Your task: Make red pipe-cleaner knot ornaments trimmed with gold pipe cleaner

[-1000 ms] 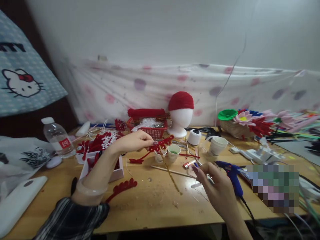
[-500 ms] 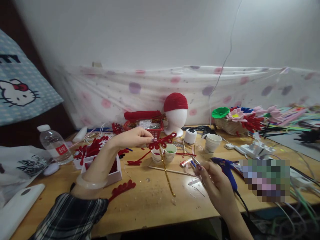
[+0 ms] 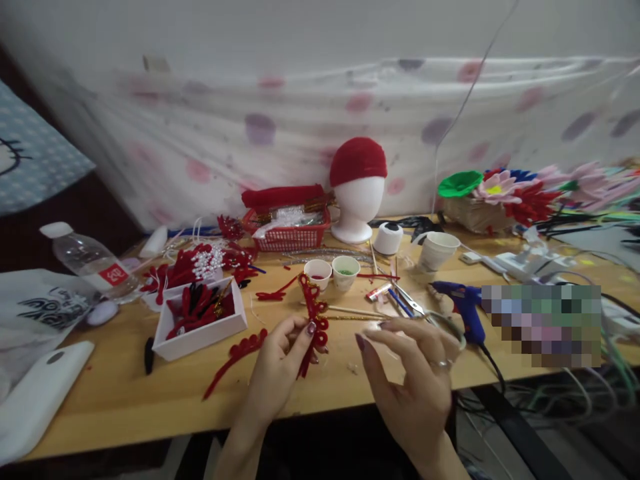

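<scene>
My left hand (image 3: 283, 363) pinches a red chenille stem piece (image 3: 313, 300) bent into a row of small loops, upright above the table. A gold tinsel stem (image 3: 353, 318) runs rightward from it, towards my right hand (image 3: 413, 367). That hand hovers palm down, thumb and fingers apart, with nothing visible in its grasp. Just beyond its fingers lie scissors (image 3: 413, 301) and a blue pen (image 3: 399, 301). Two paper cups, one with red bits (image 3: 318, 272) and one with green bits (image 3: 346, 272), stand behind the looped piece. Another red looped strip (image 3: 235, 360) lies left of my left hand.
A white box (image 3: 200, 343) of red and black stems and a water bottle (image 3: 95, 263) are at left. Behind stand a red basket (image 3: 293, 237) and a foam head (image 3: 357, 203) in a red cap. A blue glue gun (image 3: 467, 313) lies at right near power strips.
My left hand has come down and nearer with the looped piece, turning it upright. My right hand has opened and moved away from the scissors, which lie on the table. The view has tilted down.
</scene>
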Demonstrator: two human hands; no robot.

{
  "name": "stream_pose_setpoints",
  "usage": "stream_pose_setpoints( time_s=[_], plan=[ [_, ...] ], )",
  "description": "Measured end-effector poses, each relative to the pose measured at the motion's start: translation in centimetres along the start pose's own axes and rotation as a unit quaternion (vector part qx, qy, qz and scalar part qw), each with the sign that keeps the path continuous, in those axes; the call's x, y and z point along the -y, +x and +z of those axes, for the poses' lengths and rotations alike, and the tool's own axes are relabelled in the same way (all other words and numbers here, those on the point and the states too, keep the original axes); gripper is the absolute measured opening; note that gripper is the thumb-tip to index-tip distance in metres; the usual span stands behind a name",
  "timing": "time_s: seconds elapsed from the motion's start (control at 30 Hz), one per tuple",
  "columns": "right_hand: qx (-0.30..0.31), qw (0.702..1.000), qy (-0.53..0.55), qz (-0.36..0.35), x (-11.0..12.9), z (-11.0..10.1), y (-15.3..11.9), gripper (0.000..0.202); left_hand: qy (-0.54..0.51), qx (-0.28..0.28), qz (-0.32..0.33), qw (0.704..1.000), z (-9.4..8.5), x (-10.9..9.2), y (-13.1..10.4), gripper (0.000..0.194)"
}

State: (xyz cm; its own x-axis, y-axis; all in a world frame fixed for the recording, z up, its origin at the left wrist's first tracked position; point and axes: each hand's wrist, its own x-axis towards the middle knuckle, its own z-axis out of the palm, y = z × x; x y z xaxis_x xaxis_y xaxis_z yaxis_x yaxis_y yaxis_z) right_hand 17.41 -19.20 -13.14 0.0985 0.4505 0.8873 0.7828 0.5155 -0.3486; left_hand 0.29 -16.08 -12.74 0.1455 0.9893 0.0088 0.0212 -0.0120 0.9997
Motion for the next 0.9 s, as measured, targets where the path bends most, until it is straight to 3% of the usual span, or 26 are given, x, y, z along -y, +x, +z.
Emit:
stream_pose_setpoints(
  time_s=[0.13, 0.27, 0.4, 0.5, 0.77, 0.9],
  plan=[
    [0.051, 0.999, 0.016, 0.003, -0.2, 1.6, -0.5, 0.016, 0.036, -0.007, -0.016, 0.999, 0.2, 1.0, -0.2, 0.021],
    [0.108, 0.986, 0.128, -0.01, -0.8, 2.3, -1.0, 0.019, 0.039, -0.072, -0.028, 0.996, 0.4, 3.2, 0.0, 0.02],
    [0.135, 0.977, 0.161, 0.038, -1.6, 2.5, -1.7, 0.02, 0.016, -0.148, -0.084, 0.985, 0.3, 5.9, -0.1, 0.033],
    [0.147, 0.975, 0.153, 0.063, -2.2, 2.4, -2.3, 0.02, -0.013, -0.165, -0.105, 0.981, 0.1, 7.1, -0.3, 0.043],
    [0.163, 0.972, 0.159, 0.049, -2.2, 1.1, -2.8, 0.017, -0.01, -0.182, -0.085, 0.98, 0.2, 6.5, -0.9, 0.049],
    [0.111, 0.986, 0.119, 0.023, -2.9, -0.5, -2.3, 0.026, 0.004, -0.193, -0.09, 0.977, -0.2, 6.7, -1.3, 0.047]
  ],
)
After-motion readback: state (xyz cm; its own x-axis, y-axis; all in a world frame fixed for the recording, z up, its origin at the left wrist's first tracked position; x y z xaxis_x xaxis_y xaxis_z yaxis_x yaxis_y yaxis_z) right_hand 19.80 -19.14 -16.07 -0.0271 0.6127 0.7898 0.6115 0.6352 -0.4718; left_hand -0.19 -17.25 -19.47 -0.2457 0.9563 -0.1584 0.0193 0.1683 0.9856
